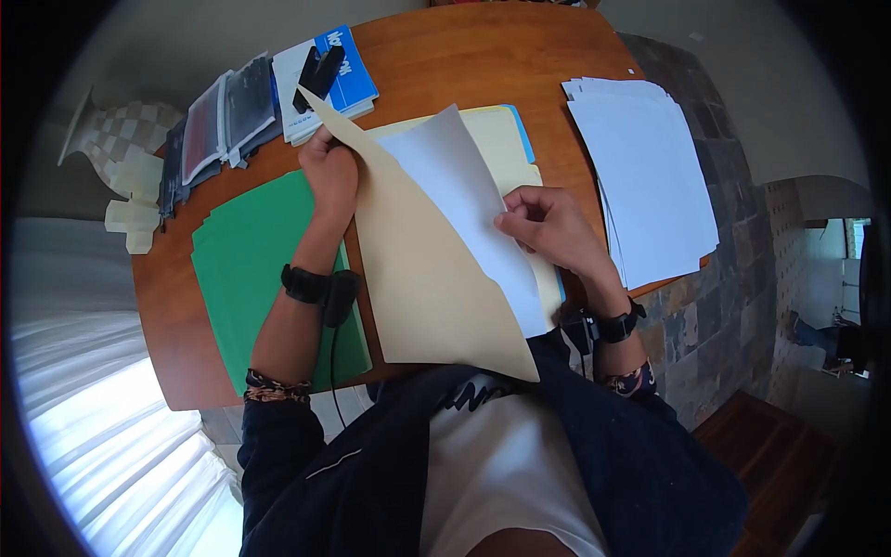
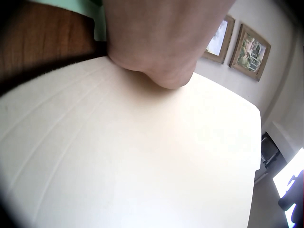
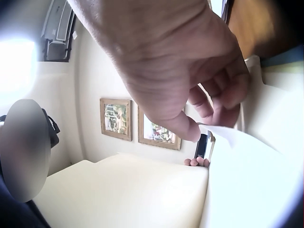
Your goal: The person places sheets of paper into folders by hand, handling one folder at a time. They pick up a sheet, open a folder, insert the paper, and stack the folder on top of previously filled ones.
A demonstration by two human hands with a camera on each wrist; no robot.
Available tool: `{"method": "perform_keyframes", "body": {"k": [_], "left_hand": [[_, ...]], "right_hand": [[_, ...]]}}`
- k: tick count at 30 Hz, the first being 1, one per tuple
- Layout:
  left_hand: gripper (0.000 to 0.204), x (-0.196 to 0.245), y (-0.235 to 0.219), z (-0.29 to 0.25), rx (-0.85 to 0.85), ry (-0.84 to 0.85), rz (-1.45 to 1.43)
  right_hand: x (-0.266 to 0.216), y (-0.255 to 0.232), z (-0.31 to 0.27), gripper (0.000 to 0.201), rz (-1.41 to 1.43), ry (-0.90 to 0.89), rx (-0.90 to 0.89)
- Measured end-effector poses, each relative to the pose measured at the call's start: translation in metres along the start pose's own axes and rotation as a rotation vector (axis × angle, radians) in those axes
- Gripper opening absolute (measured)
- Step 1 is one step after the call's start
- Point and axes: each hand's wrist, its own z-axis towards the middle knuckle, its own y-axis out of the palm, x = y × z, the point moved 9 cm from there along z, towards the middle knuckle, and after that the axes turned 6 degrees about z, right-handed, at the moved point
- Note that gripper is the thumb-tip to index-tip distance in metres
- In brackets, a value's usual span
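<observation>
A cream manila folder (image 1: 418, 269) stands partly open in front of me, its front cover raised and bowed. My left hand (image 1: 331, 176) grips that cover by its upper left edge; in the right wrist view the left fingertips (image 3: 197, 162) show over the edge. Inside the folder is white paper (image 1: 441, 158). Its right edge is pinched between the thumb and fingers of my right hand (image 1: 552, 227), with the sheet (image 3: 251, 166) curling up at the thumb. More cream folders (image 1: 501, 135) lie underneath, with a blue edge showing at their right.
Green folders (image 1: 251, 251) lie on the wooden table (image 1: 464, 51) at left. A stack of white paper (image 1: 645, 176) sits at right. At the back left are a black stapler (image 1: 320, 79), a blue-and-white pack (image 1: 357, 79) and zip pouches (image 1: 223, 125). Sticky notes (image 1: 135, 200) hang by the left edge.
</observation>
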Motion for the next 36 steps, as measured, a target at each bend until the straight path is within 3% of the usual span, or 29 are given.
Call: {"method": "perform_keyframes", "body": {"k": [2, 5, 10, 14, 18, 21, 26, 28, 29, 31, 34, 36], "left_hand": [[0.025, 0.003, 0.002, -0.001, -0.015, 0.017, -0.023], [0.023, 0.004, 0.002, -0.001, -0.004, 0.003, -0.011], [0.022, 0.002, -0.001, -0.002, 0.04, -0.012, 0.056], [0.031, -0.003, -0.002, 0.0, 0.018, -0.01, 0.048], [0.03, -0.002, 0.001, 0.001, 0.011, 0.013, 0.079], [0.024, -0.011, 0.0, 0.005, -0.045, 0.036, 0.143], [0.024, -0.008, 0.002, 0.004, -0.062, 0.058, 0.146], [0.025, -0.005, 0.002, 0.003, -0.062, 0.069, 0.135], [0.026, -0.002, 0.002, 0.002, -0.071, 0.078, 0.155], [0.027, 0.001, 0.005, 0.002, -0.082, 0.087, 0.176], [0.034, 0.006, 0.007, 0.0, -0.073, 0.108, 0.191], [0.034, 0.006, 0.009, 0.0, -0.104, 0.113, 0.225]], "right_hand": [[-0.016, 0.002, -0.002, 0.024, -0.042, -0.252, 0.027], [-0.013, 0.005, -0.004, 0.022, -0.074, -0.157, 0.008], [-0.002, -0.013, -0.005, 0.023, 0.01, -0.202, 0.12], [-0.001, -0.091, -0.014, 0.021, -0.056, -0.27, 0.266], [-0.007, -0.192, -0.043, 0.019, -0.13, -0.154, 0.468], [-0.001, -0.256, -0.049, 0.021, -0.245, -0.115, 0.498], [0.03, -0.318, -0.039, 0.028, -0.38, 0.042, 0.481], [0.038, -0.335, -0.034, 0.03, -0.626, 0.095, 0.511], [0.041, -0.341, -0.033, 0.03, -0.624, 0.091, 0.518], [0.023, -0.364, -0.049, 0.032, -0.593, -0.17, 0.804], [-0.021, -0.304, -0.069, 0.03, -0.435, -0.312, 0.741], [-0.036, -0.228, -0.067, 0.023, -0.231, -0.328, 0.508]]}}
